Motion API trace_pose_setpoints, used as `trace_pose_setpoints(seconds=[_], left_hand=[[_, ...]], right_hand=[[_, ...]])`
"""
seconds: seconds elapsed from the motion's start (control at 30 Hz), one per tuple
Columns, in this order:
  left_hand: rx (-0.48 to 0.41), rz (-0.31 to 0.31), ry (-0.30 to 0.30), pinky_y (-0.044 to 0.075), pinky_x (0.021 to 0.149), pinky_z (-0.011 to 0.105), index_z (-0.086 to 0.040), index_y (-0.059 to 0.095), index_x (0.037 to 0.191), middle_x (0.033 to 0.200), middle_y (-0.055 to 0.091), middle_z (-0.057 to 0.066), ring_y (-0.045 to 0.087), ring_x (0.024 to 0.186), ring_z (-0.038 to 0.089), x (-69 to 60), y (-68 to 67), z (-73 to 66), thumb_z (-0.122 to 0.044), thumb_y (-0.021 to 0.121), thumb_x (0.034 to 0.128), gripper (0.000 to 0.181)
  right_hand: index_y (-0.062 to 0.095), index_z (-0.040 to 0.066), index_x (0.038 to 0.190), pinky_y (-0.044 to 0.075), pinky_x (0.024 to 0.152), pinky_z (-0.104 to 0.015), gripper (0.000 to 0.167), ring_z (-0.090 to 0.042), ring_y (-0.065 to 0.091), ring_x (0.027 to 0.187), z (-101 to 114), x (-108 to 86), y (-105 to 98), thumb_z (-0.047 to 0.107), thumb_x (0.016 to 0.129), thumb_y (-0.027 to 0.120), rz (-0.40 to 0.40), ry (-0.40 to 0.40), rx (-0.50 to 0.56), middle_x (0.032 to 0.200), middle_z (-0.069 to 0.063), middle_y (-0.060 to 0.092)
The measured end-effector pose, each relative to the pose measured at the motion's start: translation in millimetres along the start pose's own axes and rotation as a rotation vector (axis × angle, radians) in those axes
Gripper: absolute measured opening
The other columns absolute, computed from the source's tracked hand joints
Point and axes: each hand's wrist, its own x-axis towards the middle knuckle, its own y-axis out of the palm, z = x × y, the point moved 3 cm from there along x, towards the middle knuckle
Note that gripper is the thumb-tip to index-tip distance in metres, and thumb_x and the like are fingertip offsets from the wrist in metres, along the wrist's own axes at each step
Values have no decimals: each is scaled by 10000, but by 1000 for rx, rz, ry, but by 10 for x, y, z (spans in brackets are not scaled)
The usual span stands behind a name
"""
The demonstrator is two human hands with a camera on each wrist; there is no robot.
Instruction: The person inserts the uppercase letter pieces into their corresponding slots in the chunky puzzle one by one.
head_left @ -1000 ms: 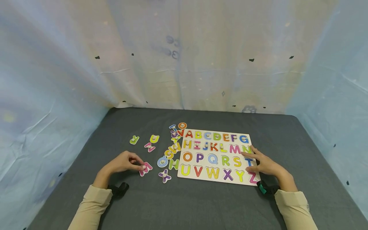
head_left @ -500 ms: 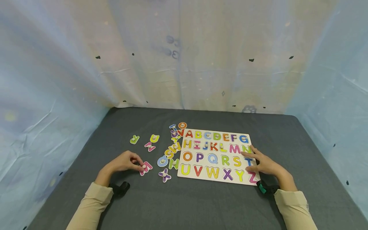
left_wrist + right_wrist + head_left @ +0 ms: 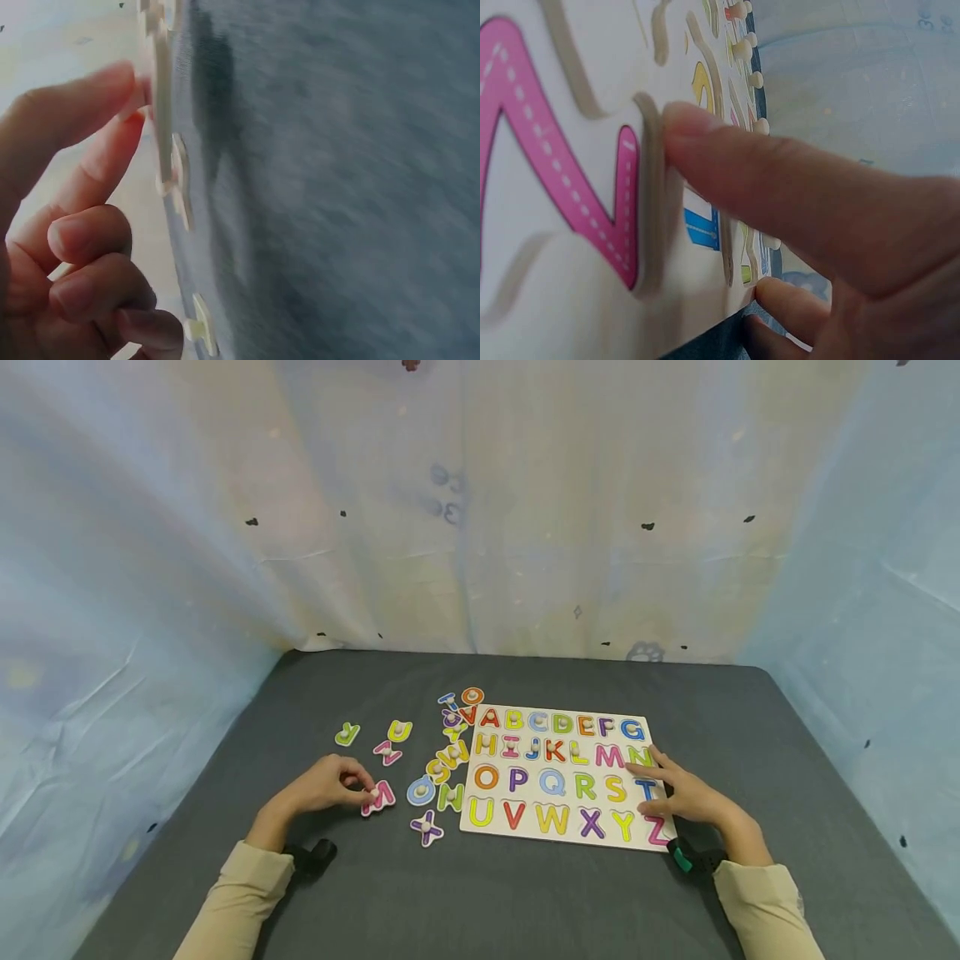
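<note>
My left hand (image 3: 327,783) pinches the knob of a pink letter piece (image 3: 384,795) between thumb and index finger, left of the loose letters. The left wrist view shows this piece (image 3: 161,97) edge-on at the fingertips, with the other fingers curled. At the right end of the white alphabet board (image 3: 555,839), my right hand (image 3: 690,791) rests with spread fingers, near the N and T places. In the right wrist view the thumb of that hand (image 3: 802,202) touches the board beside the pink Z recess (image 3: 562,165).
Several loose knobbed letters lie between my left hand and the board, among them a purple X (image 3: 427,828), a light blue O or Q (image 3: 421,791) and a green N (image 3: 450,797). A green piece (image 3: 347,734) lies farther back. Patterned curtains surround the grey table (image 3: 480,893).
The head view has tilted slightly, so the scene sits a little lower. Both hands hold nearly the same positions, the left still pinching the pink letter.
</note>
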Motion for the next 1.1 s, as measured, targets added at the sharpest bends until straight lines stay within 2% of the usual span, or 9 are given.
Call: trace_pose_setpoints(seconds=[0.2,0.4,0.63,0.83,1.1], left_hand=[[-4,-70,24,327,552,179,-130,731,844,663,422,-61,359,573,-12,111,-2,-82,-246,783,799,135],[-37,-101,65,322,549,189,-115,720,847,666,441,28,364,582,11,269,-16,-238,-204,780,801,117],[-42,-102,97,331,561,201,-105,722,864,663,411,-22,367,585,31,442,-9,-428,-192,757,824,101],[-37,-113,143,334,596,203,-116,726,878,710,474,88,381,624,41,637,66,-601,-204,755,829,105],[-102,-88,196,326,597,201,-86,720,897,689,443,107,356,596,56,904,225,-840,-164,745,835,102]], right_hand=[[433,27,1429,185,1012,-784,750,-655,70,1370,2,-6,15,312,814,752,0,7,9,1544,-381,38],[431,29,1432,174,1018,-783,749,-653,65,1372,3,-13,2,311,816,751,-2,3,16,1546,-379,32],[426,31,1433,177,1017,-785,748,-654,69,1371,18,-3,-2,310,818,747,6,4,12,1545,-379,31],[421,36,1440,184,1015,-782,755,-653,69,1370,24,1,-26,320,820,745,3,1,21,1551,-368,25],[421,28,1437,178,1020,-779,755,-651,65,1372,19,-24,-14,319,821,747,7,4,29,1549,-372,25]])
